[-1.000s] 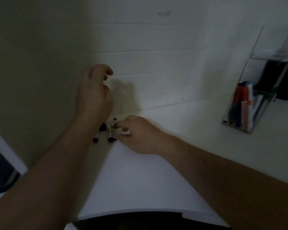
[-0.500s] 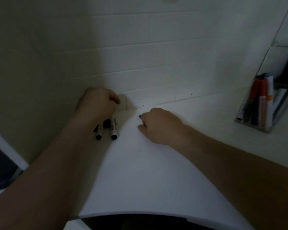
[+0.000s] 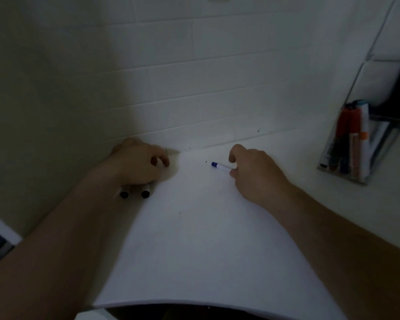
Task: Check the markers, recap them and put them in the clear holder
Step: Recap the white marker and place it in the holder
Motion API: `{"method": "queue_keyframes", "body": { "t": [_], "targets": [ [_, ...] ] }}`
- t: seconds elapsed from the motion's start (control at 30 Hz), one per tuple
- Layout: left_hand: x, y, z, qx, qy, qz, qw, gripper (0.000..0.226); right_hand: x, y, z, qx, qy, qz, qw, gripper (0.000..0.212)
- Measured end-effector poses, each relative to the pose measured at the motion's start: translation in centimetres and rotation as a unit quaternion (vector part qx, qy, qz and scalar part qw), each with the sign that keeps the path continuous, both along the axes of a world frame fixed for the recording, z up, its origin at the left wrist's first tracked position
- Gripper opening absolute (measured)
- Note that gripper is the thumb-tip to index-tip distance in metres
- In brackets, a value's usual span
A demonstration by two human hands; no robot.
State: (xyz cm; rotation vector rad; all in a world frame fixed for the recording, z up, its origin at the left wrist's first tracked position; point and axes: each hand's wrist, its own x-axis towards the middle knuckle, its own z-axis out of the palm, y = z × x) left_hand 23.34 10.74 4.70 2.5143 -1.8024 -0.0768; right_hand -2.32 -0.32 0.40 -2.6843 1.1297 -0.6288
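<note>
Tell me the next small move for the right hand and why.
Probably drag the blue-tipped marker across the white sheet as a test stroke: the right hand holds it with the tip showing just above the sheet, which bears only one tiny dot near the tip.

I could not read any text, label, brand or number here. The markers (image 3: 346,144) that stood in the clear holder (image 3: 379,144) had some printing on their barrels, but the light was dim and the letters were too small and blurred for me. The blue marker (image 3: 219,166), to the left of the holder, showed no writing that I could make out, and the white sheet (image 3: 194,239) under it had no words.
</note>
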Motion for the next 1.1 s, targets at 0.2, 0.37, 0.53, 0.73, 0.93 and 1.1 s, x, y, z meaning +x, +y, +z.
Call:
{"method": "queue_keyframes", "body": {
  "t": [0.2,0.37,0.53,0.73,0.93,1.1],
  "targets": [
    [1.1,-0.5,-1.2,-0.039,0.025,-0.025,0.999,0.037,-0.1,0.1,-0.1,0.000,-0.009,-0.011,1.000,0.058],
    [0.5,-0.8,-2.1,-0.088,0.015,-0.035,0.995,0.037,0.1,0.2,0.0,0.016,-0.061,-0.016,0.998,0.048],
    [0.3,0.0,-0.8,-0.060,0.023,0.013,0.998,0.040,0.2,-0.5,-0.6,0.016,-0.079,-0.019,0.997,0.047],
    [0.8,0.1,-1.1,-0.028,0.046,0.034,0.998,0.029,0.3,-0.6,-0.8,0.014,-0.093,-0.014,0.995,0.037],
    [1.2,-0.1,-1.6,-0.067,0.005,-0.004,0.998,0.010,0.2,-0.3,-0.8,0.023,-0.101,-0.009,0.995,0.035],
    [-0.2,-0.7,-1.9,-0.134,0.001,-0.035,0.990,0.010,0.4,0.0,-0.8,0.034,-0.109,0.001,0.993,0.031]
  ]
}}
